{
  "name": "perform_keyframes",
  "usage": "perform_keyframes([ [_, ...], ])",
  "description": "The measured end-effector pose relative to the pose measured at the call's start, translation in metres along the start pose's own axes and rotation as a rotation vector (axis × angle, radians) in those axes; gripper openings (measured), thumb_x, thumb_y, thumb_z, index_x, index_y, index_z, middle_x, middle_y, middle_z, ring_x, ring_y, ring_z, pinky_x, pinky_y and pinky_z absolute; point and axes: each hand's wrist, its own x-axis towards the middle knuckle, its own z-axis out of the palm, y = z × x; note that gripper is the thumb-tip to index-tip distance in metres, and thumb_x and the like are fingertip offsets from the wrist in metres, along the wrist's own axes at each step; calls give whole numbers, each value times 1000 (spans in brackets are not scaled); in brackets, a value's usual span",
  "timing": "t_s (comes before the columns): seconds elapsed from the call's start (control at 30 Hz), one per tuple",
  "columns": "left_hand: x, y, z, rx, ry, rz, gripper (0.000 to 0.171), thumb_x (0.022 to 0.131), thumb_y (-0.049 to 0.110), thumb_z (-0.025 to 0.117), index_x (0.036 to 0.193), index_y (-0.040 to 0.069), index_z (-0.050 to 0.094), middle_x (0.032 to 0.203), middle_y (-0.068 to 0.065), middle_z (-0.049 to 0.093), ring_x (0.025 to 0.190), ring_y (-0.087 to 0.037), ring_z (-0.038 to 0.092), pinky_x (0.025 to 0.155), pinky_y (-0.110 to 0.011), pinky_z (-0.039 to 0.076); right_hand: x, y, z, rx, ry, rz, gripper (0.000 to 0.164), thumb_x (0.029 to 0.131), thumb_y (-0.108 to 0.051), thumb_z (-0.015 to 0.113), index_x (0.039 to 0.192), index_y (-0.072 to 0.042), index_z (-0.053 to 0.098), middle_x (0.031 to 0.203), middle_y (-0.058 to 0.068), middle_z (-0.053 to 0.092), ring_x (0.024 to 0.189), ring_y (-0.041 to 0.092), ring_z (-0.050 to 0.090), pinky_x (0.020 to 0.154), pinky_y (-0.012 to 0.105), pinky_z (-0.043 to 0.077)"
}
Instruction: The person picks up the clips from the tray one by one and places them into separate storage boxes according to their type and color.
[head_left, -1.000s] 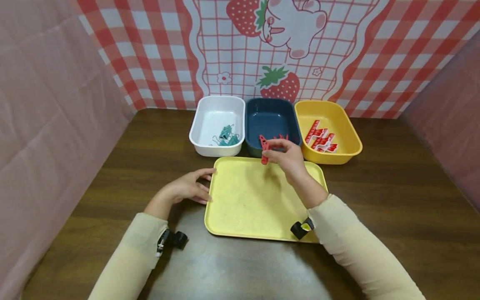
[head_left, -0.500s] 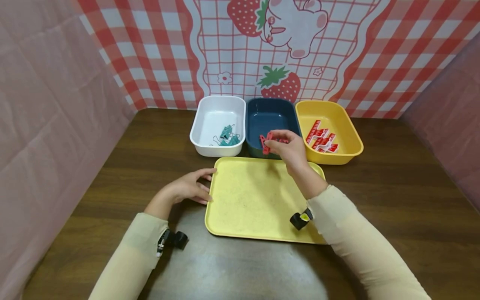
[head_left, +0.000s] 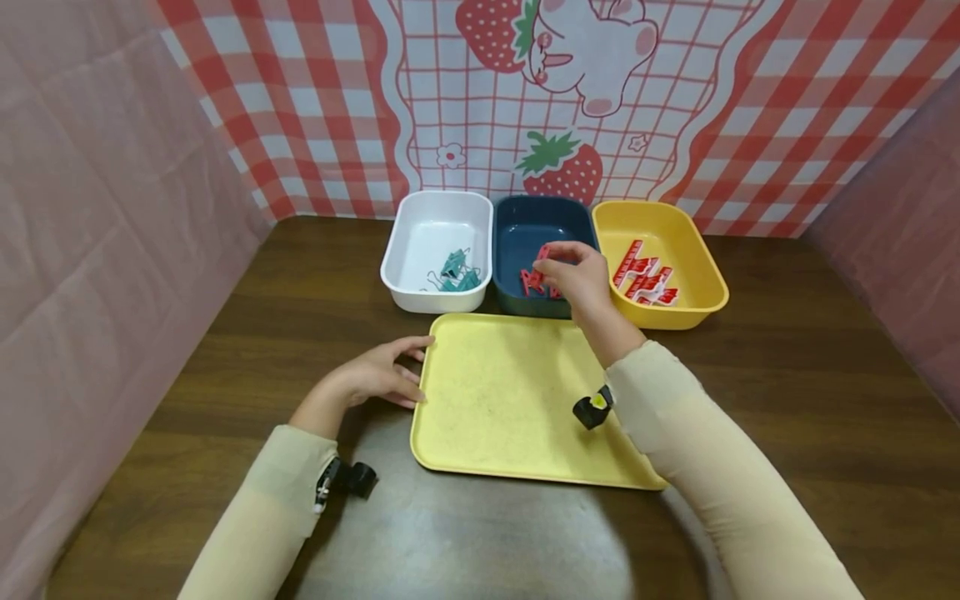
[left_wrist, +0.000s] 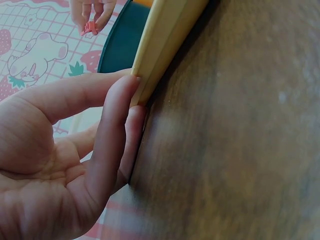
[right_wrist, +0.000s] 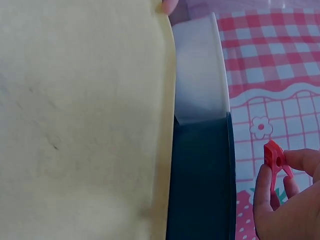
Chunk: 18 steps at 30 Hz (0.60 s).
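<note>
My right hand (head_left: 588,282) is over the dark blue bin (head_left: 542,218), pinching a red clothespin (head_left: 542,253) between thumb and fingertips. In the right wrist view the clothespin (right_wrist: 275,159) tilts between the fingers, above the bin's level. More red clothespins (head_left: 527,283) lie in that bin, partly hidden by the hand. On the left, my left hand (head_left: 378,372) touches the left rim of the yellow tray (head_left: 487,400) with spread, relaxed fingers. The left wrist view has those fingertips (left_wrist: 131,82) right at the tray's edge. Nothing lies on the visible part of the tray.
Left of the blue bin stands a white bin (head_left: 438,218) holding teal binder clips (head_left: 456,271). To its right is a yellow bin (head_left: 701,287) with several red-and-white clips (head_left: 647,279). A checked cloth (head_left: 315,108) hangs behind the wooden table (head_left: 300,275).
My right hand has carried the red clothespin away from over the tray's far edge, farther back over the blue bin. My left hand has stayed at the tray's rim.
</note>
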Motion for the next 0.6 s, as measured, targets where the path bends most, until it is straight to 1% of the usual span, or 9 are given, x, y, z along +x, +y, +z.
perform_keyframes([
  [0.17, 0, 0, -1, 1, -1, 1, 87, 73, -21, 64, 145, 8, 26, 131, -18, 30, 94, -25, 57, 71, -36, 58, 6, -2, 1, 1, 14, 11, 30, 83, -9, 71, 111, -4, 60, 100, 7, 54, 80, 17, 59, 89, 39, 51],
  [0.33, -1, 0, -1, -1, 0, 1, 87, 73, -21, 64, 145, 8, 26, 131, -18, 30, 95, -25, 57, 71, -36, 58, 14, -1, 1, 21, 31, 20, 30, 83, -6, 70, 111, -3, 60, 98, 7, 53, 76, 15, 59, 88, 40, 51],
  [0.43, -1, 0, -1, 3, 1, -1, 87, 73, -21, 64, 145, 8, 26, 131, -19, 30, 95, -26, 57, 71, -36, 58, 20, 1, -2, 18, 53, 40, 31, 83, -6, 69, 112, -4, 61, 100, 5, 53, 74, 13, 59, 84, 36, 53],
  [0.53, -1, 0, -1, 8, 2, -5, 86, 73, -21, 64, 146, 8, 26, 131, -18, 30, 94, -25, 57, 71, -36, 58, 25, 3, -6, -11, 73, 62, 31, 84, -9, 69, 113, -6, 61, 102, 4, 54, 74, 11, 59, 79, 28, 54],
  [0.6, 0, 1, -1, 11, 1, -4, 86, 73, -20, 65, 146, 9, 27, 131, -18, 30, 94, -25, 58, 71, -36, 58, 27, 4, -9, -19, 85, 71, 30, 84, -10, 70, 113, -7, 61, 101, 3, 55, 74, 11, 60, 78, 27, 54],
])
